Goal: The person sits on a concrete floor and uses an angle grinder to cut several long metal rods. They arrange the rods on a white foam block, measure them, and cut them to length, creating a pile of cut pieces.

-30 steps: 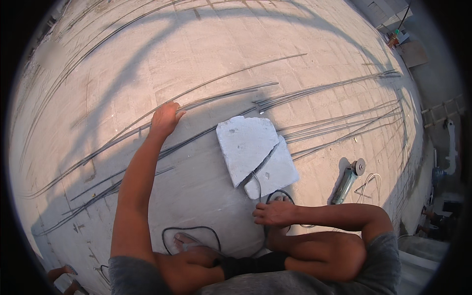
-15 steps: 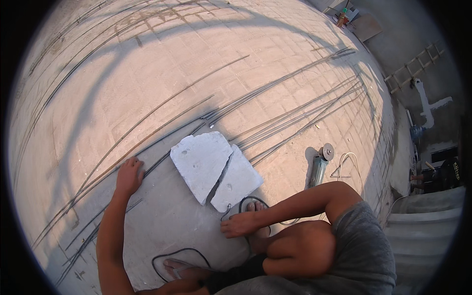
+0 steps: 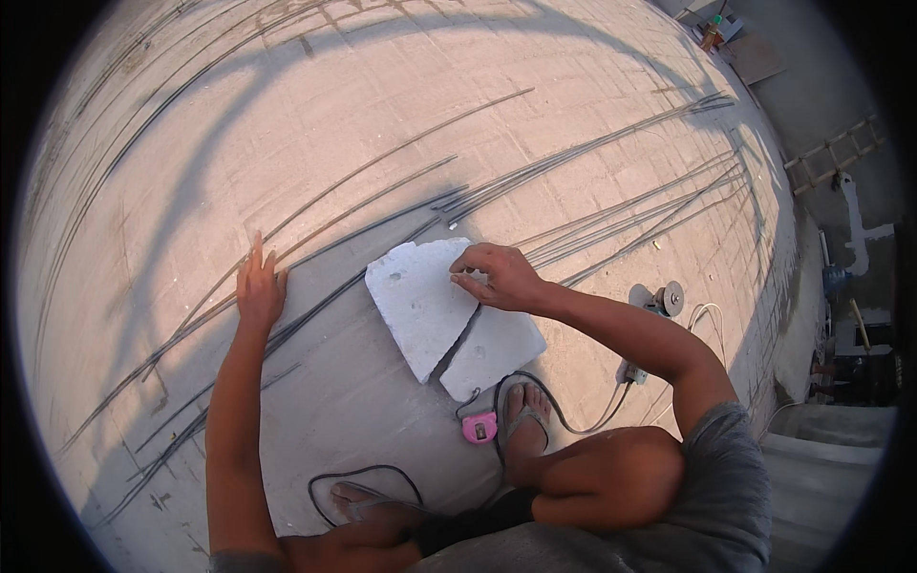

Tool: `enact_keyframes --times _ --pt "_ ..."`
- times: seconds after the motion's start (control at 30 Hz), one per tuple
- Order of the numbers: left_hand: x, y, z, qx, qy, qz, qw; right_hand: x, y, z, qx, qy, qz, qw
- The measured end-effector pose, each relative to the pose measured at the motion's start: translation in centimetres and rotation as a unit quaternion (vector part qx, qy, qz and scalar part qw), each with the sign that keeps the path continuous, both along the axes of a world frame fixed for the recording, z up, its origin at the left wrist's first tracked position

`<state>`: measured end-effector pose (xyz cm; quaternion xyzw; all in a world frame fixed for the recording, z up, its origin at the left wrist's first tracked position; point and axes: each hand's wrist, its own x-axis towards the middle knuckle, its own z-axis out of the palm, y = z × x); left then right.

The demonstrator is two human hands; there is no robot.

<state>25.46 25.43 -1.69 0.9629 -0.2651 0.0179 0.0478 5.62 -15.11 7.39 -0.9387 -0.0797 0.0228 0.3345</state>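
Observation:
My left hand (image 3: 263, 286) rests with fingers spread on the long thin metal rods (image 3: 177, 339) lying on the concrete floor. Over the white broken slab (image 3: 420, 306), cracked in two, my right hand (image 3: 487, 277) has its fingers curled; whatever it may hold is too small or hidden to make out. A pink tape measure (image 3: 479, 428) lies below the slab, beside my sandalled foot (image 3: 525, 420) and a black cable. To the right, partly behind my forearm, is an angle grinder (image 3: 666, 299) with a disc.
More rods (image 3: 611, 143) stretch across the sunlit floor (image 3: 353, 105). At the right are a ladder (image 3: 833, 153), white pipework (image 3: 852, 229) and assorted dark items against a grey wall. A thin pale cord lies looped by the grinder.
My right hand has risen from beside my foot to over the slab, and the pink tape measure now shows. My left hand has moved down-left along the rods, its fingers now extended.

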Motion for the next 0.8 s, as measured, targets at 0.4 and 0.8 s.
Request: enact_keyframes --times 0.4,0.8 --pt "0.9 0.0 -2.9 -0.068 -0.075 -0.022 0.995 8.7 -11.0 -5.3 -0.24 -0.023 -0.055 0.969" --pt "3.6 -2.0 -4.3 -0.181 -0.065 0.077 0.978 10.4 -16.2 -7.6 -0.321 -0.029 0.028 0.946"
